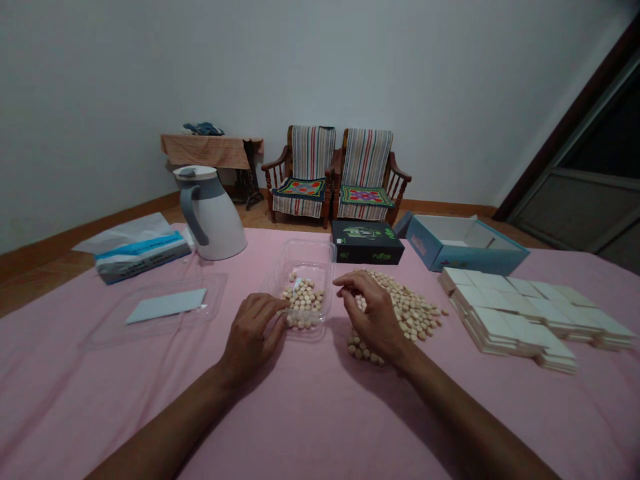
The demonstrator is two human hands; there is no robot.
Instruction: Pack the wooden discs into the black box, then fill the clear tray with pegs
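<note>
A clear plastic container stands in the middle of the pink cloth, with many small round beige pieces in its near half. My left hand grips its left side, fingertips and thumb at the edge. To the right of it lies a loose pile of the same beige pieces, which look like wood. My right hand is over the left part of this pile, fingers bent and apart, pointing toward the container. I see no piece between its fingertips; its palm is hidden.
A clear lid with a white strip and a tissue pack lie left, near a grey-white jug. Behind are a black box and an open blue box. Stacked pale square tiles occupy the right.
</note>
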